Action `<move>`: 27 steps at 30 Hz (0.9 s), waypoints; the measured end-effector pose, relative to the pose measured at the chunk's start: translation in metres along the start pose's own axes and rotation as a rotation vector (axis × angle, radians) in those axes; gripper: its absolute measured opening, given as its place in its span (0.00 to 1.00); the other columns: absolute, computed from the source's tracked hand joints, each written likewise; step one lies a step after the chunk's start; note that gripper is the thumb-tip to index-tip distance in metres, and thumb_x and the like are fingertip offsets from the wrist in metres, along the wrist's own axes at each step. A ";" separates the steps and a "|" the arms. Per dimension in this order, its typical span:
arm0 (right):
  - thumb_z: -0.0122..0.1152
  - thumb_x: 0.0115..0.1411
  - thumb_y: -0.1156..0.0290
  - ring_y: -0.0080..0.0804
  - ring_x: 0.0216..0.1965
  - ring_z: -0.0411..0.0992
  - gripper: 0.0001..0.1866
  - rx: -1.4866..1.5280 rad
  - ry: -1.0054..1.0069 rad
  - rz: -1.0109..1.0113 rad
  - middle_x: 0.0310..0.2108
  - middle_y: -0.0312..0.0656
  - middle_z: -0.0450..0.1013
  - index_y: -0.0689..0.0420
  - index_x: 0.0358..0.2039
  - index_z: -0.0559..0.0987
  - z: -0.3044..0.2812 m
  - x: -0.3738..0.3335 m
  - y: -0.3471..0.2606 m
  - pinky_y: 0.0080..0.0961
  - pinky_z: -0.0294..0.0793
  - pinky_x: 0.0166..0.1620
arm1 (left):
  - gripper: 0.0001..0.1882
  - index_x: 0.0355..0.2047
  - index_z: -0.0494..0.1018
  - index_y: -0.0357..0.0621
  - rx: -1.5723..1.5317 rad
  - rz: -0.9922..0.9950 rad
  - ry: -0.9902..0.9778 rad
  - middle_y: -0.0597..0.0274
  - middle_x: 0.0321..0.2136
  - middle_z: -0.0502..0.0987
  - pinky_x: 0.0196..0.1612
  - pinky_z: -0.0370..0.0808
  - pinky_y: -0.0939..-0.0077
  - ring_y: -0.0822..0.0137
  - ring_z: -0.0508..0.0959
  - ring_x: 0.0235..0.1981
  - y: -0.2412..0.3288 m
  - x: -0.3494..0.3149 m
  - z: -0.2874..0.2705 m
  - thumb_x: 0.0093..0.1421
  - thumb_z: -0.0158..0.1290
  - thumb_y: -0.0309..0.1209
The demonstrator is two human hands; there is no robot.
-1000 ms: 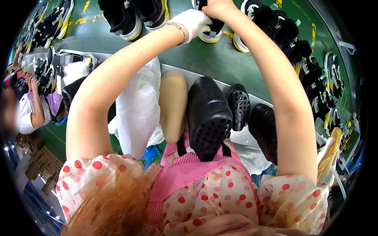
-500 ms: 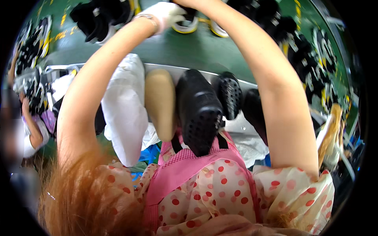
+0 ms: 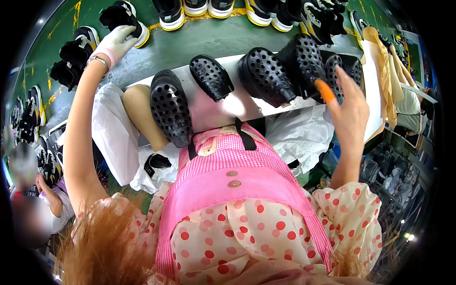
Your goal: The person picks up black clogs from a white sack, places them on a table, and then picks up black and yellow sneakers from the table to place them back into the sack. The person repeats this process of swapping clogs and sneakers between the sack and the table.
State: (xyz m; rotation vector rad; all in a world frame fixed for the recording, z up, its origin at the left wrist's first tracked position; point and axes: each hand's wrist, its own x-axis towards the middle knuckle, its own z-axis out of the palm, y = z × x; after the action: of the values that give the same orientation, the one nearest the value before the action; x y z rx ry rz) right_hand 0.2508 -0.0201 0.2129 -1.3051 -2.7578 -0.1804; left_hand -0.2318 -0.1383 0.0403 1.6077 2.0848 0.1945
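Overhead, gloved left hand [image 3: 115, 43] gripping black sneaker [image 3: 124, 18], right hand [image 3: 349, 107] open beside perforated black clogs [image 3: 285, 71], white bags [image 3: 114, 133] below.

Top-row sneakers [image 3: 195, 6] cut by the upper edge; blurred person [image 3: 29, 199] at far left.

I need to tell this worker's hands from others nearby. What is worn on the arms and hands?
The left hand wears a whitish glove with a thin bracelet at the wrist. The right hand is ungloved except for an orange cot on one of its fingers. Both forearms are uncovered; puffed cream sleeves with red dots end near the shoulders.
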 end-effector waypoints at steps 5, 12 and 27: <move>0.71 0.47 0.56 0.40 0.31 0.77 0.30 0.106 -0.031 0.168 0.32 0.46 0.77 0.61 0.47 0.77 0.020 -0.030 -0.002 0.32 0.74 0.32 | 0.21 0.48 0.72 0.38 0.061 -0.033 -0.021 0.49 0.48 0.73 0.53 0.69 0.66 0.51 0.73 0.49 0.038 -0.017 -0.006 0.62 0.50 0.41; 0.66 0.49 0.69 0.46 0.33 0.77 0.22 0.068 -0.041 0.150 0.35 0.48 0.77 0.60 0.46 0.78 0.019 -0.016 -0.011 0.34 0.75 0.34 | 0.21 0.47 0.74 0.39 0.102 -0.045 -0.012 0.47 0.44 0.75 0.53 0.69 0.65 0.49 0.73 0.48 0.033 -0.006 -0.003 0.63 0.49 0.43; 0.65 0.55 0.62 0.34 0.18 0.69 0.15 0.537 -0.155 -0.281 0.19 0.43 0.73 0.60 0.38 0.80 0.045 0.199 -0.135 0.28 0.67 0.27 | 0.25 0.53 0.69 0.36 -0.641 -0.051 0.330 0.50 0.48 0.75 0.53 0.71 0.67 0.58 0.76 0.49 0.025 0.074 0.025 0.63 0.49 0.42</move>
State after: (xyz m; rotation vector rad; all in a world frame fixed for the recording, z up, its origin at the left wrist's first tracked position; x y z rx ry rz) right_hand 0.0196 0.0538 0.1842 -0.8230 -2.8044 0.6261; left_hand -0.2119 -0.0664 0.0074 1.1802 1.9901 1.0527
